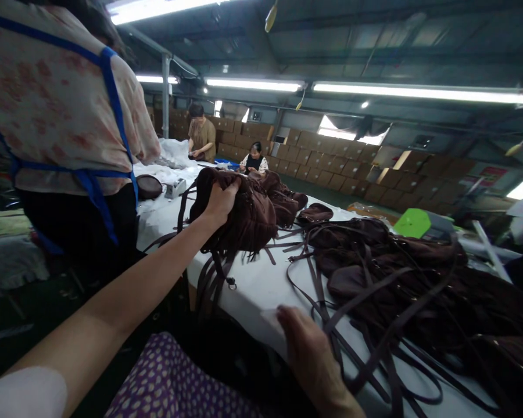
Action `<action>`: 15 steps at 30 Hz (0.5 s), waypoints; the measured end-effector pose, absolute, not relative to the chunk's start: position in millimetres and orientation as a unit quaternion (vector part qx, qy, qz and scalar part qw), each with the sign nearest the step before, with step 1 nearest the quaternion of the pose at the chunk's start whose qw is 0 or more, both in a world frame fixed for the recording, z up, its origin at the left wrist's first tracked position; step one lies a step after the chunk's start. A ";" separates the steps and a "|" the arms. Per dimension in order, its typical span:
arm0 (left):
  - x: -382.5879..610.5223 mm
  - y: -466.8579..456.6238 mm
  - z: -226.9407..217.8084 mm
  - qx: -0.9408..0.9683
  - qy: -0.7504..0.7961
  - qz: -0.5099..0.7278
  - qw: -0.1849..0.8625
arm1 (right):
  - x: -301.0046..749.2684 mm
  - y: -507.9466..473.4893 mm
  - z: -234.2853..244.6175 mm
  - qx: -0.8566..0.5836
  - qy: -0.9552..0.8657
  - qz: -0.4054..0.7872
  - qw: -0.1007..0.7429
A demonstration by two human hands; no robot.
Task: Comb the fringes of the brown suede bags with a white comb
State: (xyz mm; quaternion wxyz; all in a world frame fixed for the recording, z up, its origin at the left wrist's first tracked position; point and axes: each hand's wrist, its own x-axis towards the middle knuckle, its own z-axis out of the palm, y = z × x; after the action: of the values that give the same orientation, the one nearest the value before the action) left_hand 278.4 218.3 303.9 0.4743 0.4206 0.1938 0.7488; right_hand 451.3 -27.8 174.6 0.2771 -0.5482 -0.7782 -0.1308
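Observation:
My left hand (223,200) reaches far forward, its fingers closed on the top of a dark brown fabric bag (255,212) at the table's near left edge. Straps and a metal ring (231,283) dangle from that bag over the edge. Lower down, my right hand (307,348) is slightly blurred beside the table edge, its fingers drawn together. At its fingertips shows a thin white piece (273,320), its material unclear. A big heap of similar brown bags (401,261) with long loose straps (375,307) covers the table to the right of this hand.
The white tabletop (253,290) runs away from me. A co-worker in a blue-strapped apron (70,110) stands close on the left; two people (204,136) work farther back. A bright green object (413,223) lies behind the heap. Stacked cartons (322,157) line the far wall.

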 end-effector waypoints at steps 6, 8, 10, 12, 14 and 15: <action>294.3 169.1 301.7 0.498 0.179 0.688 0.497 | 436.7 24.7 282.2 -0.513 -0.787 -0.286 0.186; 298.3 161.6 307.5 0.453 0.175 0.707 0.514 | 421.6 31.1 272.0 -0.514 -0.803 -0.275 0.122; 302.3 159.4 310.7 0.401 0.162 0.732 0.526 | 405.7 27.8 243.5 -0.503 -0.828 -0.240 0.055; 306.2 161.3 308.3 0.385 0.157 0.740 0.528 | 387.3 14.7 205.1 -0.478 -0.852 -0.215 0.014; 308.6 167.2 302.5 0.384 0.176 0.736 0.529 | 364.8 -6.9 161.4 -0.467 -0.859 -0.209 0.017; 308.5 171.8 300.2 0.366 0.197 0.741 0.527 | 352.7 -19.9 138.1 -0.479 -0.853 -0.205 0.031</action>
State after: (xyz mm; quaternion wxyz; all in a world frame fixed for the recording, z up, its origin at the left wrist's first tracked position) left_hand 308.5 171.8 300.2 0.5270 0.3661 0.1966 0.7413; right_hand 352.7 -19.9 138.1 0.0315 -0.4787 -0.8532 -0.2048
